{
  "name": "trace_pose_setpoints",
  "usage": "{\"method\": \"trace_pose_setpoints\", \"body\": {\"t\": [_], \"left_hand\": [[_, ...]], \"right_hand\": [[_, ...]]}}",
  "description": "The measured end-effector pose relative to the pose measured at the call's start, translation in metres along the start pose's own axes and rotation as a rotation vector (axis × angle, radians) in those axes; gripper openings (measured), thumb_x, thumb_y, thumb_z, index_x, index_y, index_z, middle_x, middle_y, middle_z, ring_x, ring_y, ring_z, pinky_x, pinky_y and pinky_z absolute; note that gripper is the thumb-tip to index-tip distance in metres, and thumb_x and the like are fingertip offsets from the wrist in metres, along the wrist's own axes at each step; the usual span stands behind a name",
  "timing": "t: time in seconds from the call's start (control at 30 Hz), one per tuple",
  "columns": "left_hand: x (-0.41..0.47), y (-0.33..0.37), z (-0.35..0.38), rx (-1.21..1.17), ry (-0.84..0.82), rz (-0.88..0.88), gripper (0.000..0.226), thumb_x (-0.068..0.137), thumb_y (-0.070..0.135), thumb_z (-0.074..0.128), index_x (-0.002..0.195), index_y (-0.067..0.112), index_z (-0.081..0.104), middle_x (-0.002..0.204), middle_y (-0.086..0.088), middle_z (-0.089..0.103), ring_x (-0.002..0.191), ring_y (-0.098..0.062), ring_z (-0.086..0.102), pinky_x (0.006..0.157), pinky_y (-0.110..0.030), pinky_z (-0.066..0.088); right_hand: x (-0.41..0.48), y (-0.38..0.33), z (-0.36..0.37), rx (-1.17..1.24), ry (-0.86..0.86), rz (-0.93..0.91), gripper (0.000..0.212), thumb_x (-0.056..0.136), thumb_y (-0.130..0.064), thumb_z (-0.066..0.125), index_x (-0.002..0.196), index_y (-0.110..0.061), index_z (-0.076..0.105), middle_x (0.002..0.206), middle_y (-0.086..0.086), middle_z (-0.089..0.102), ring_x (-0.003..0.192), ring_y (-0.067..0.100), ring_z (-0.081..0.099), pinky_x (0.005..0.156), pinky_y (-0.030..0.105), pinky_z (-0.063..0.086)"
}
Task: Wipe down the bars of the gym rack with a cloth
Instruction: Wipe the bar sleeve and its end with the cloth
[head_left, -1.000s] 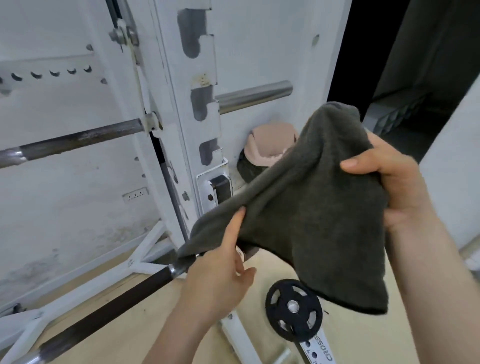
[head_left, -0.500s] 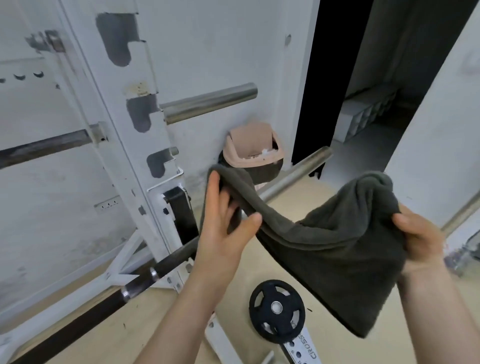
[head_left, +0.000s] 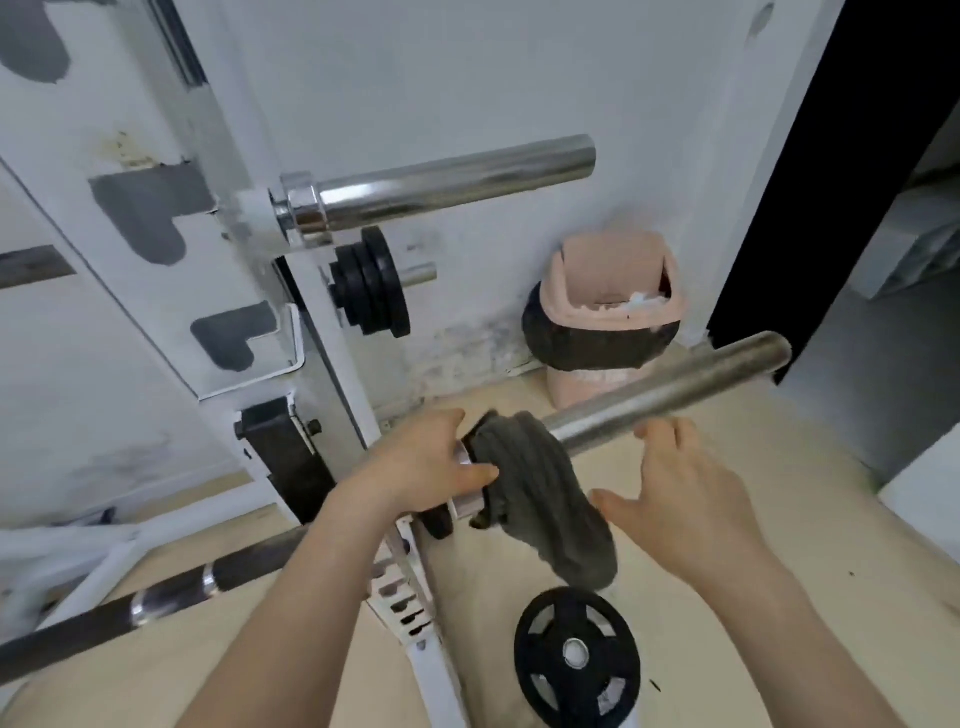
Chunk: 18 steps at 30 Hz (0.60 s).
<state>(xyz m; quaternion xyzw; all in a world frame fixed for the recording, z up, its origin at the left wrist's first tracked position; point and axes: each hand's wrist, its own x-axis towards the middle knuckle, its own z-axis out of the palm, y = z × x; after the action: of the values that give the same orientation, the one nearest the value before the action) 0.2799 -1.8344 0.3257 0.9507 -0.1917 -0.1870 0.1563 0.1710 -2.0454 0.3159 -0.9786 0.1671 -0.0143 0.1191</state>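
A dark grey cloth (head_left: 540, 488) hangs draped over the lower barbell, right at the inner end of its steel sleeve (head_left: 670, 395). My left hand (head_left: 421, 462) curls around the bar's collar and the left edge of the cloth. To the right of the cloth hovers my right hand (head_left: 685, 483), fingers spread and holding nothing, its fingertips close to the sleeve. The dark shaft of this barbell (head_left: 104, 618) runs down to the lower left. A second, chrome barbell sleeve (head_left: 452, 182) rests higher on the white rack upright (head_left: 171, 171).
Small black plates (head_left: 371, 283) hang on a peg of the rack. A black weight plate (head_left: 576, 649) lies on the beige floor below the cloth. A pink bin with a dark liner (head_left: 605, 317) stands against the wall. A dark doorway opens at right.
The cloth went from held up between both hands to draped over the lower barbell. My right hand let go of it, and my left hand closed around the bar at the cloth.
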Motion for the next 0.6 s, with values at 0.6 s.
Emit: {"method": "trace_pose_setpoints", "body": {"t": [0.6], "left_hand": [[-0.021,-0.004,0.05,0.284,0.457,0.036,0.081,0.073,0.054,0.072,0.14,0.025,0.036,0.131,0.007,0.052,0.113,-0.014,0.053,0.088,-0.028,0.045]], "right_hand": [[0.106,-0.04,0.023,-0.31,-0.251,-0.572,0.062,0.051,-0.072,0.067,0.097,-0.031,0.055,0.091,-0.009,0.058,0.09,0.019,0.058,0.08,0.039,0.046]]}}
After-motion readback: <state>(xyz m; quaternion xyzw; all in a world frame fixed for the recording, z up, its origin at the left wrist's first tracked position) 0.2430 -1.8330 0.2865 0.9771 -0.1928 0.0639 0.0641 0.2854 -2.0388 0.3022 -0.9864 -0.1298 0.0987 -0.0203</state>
